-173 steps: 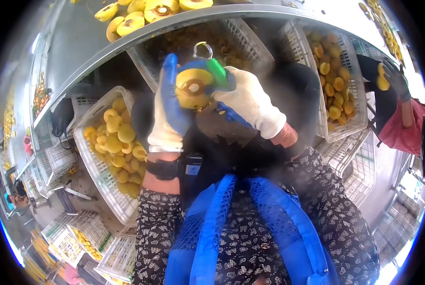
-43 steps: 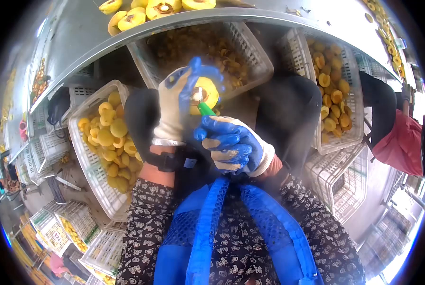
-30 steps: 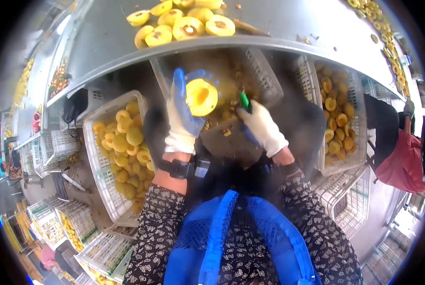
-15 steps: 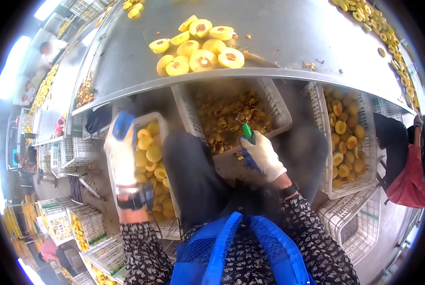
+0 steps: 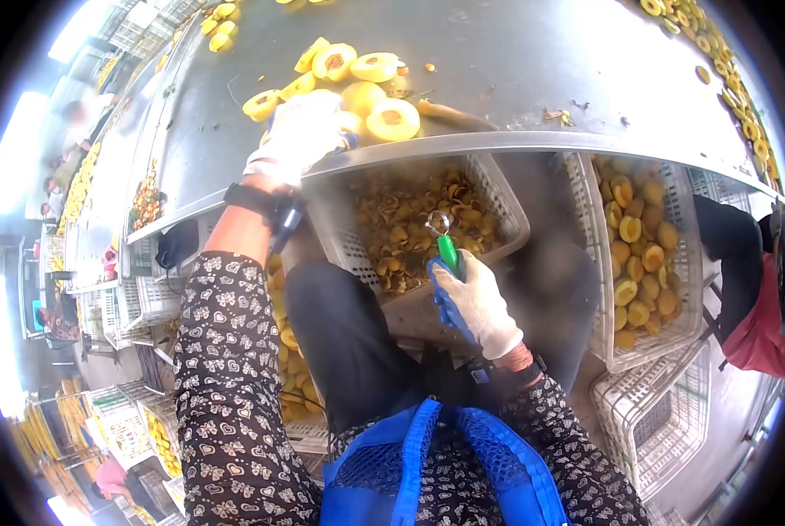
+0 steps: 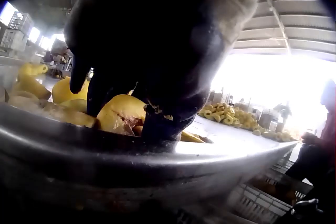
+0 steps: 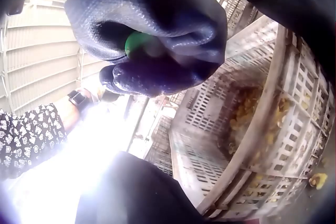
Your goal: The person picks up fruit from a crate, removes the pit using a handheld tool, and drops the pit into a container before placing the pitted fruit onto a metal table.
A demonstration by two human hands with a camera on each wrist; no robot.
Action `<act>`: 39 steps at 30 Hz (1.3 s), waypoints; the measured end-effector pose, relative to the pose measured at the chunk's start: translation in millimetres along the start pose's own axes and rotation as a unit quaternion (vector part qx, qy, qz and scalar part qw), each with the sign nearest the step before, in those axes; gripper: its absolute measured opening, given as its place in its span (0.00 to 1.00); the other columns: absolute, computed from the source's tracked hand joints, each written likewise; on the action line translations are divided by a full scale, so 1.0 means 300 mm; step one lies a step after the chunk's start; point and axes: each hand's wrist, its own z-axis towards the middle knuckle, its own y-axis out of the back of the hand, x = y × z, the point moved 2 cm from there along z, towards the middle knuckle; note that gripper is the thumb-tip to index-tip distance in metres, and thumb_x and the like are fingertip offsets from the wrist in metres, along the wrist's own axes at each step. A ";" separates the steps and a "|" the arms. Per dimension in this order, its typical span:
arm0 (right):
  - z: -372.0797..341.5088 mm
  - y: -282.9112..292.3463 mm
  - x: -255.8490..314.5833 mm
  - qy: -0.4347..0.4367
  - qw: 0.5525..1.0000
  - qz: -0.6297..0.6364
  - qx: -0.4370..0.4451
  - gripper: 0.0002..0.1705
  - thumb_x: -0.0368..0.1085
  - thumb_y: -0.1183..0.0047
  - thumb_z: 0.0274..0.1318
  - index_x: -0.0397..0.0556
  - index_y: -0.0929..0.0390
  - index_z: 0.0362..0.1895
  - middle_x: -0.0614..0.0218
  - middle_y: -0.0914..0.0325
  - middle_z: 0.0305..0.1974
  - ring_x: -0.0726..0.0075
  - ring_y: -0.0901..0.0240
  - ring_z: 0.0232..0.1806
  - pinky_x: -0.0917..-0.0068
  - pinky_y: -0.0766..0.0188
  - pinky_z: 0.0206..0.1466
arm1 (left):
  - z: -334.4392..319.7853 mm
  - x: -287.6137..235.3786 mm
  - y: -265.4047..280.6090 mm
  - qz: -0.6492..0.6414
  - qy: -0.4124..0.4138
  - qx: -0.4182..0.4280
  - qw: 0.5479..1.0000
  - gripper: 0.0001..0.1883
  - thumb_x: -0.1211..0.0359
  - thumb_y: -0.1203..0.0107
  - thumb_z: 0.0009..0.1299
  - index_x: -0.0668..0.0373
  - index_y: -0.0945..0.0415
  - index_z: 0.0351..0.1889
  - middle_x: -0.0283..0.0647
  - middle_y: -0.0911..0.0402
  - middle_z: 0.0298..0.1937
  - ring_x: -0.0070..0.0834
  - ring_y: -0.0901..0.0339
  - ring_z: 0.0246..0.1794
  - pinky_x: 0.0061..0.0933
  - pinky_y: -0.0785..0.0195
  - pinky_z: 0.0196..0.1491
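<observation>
In the head view my gloved left hand (image 5: 298,133) reaches over the near edge of the metal table, onto a group of yellow peach halves (image 5: 394,120). The left wrist view shows its dark blue fingers pointing down, with a peach half (image 6: 121,112) between fingers and thumb. My gloved right hand (image 5: 478,305) grips the green handle of a pitting tool (image 5: 446,249) whose metal loop points up and away. It hangs above the crate of scraps. Seen from the right wrist, the curled blue fingers (image 7: 157,74) surround the green handle end (image 7: 137,44).
A white crate (image 5: 517,206) of peach scraps stands under the table's raised metal rim (image 5: 532,140). Another crate (image 5: 692,298) holding peach halves is at the right, and one more lies partly hidden beneath my left arm. A person in a red top (image 5: 756,342) sits far right.
The tool worked in a peach half, leaving its centre hollow. My left hand carried that half to the left crate, came away without it, then rose to the table. The right hand kept the tool.
</observation>
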 end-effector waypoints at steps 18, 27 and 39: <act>-0.070 -0.094 0.107 0.049 0.961 0.243 0.120 0.15 0.42 0.40 0.61 0.43 0.25 0.41 0.72 0.30 0.22 0.80 0.40 0.12 0.81 0.43 0.13 | -0.554 -0.327 -0.191 -0.840 0.084 -0.106 0.525 0.20 0.58 0.53 0.79 0.67 0.24 0.54 0.43 0.17 0.49 0.28 0.21 0.49 0.28 0.27 0.55; -0.138 -0.125 0.101 0.165 0.959 -0.214 -0.089 0.22 0.48 0.45 0.64 0.38 0.28 0.42 0.44 0.21 0.31 0.48 0.19 0.33 0.60 0.26 0.36 | -0.564 -0.309 -0.383 -0.889 0.117 -0.108 0.429 0.27 0.50 0.62 0.81 0.65 0.33 0.62 0.47 0.22 0.55 0.32 0.24 0.57 0.33 0.26 0.58; -0.126 -0.205 0.019 0.060 0.952 -0.299 0.015 0.18 0.41 0.45 0.60 0.36 0.29 0.43 0.38 0.20 0.36 0.35 0.22 0.43 0.51 0.27 0.45 | -0.569 -0.341 -0.377 -0.782 0.138 -0.186 0.579 0.22 0.55 0.55 0.79 0.67 0.23 0.51 0.45 0.16 0.43 0.34 0.17 0.43 0.31 0.22 0.48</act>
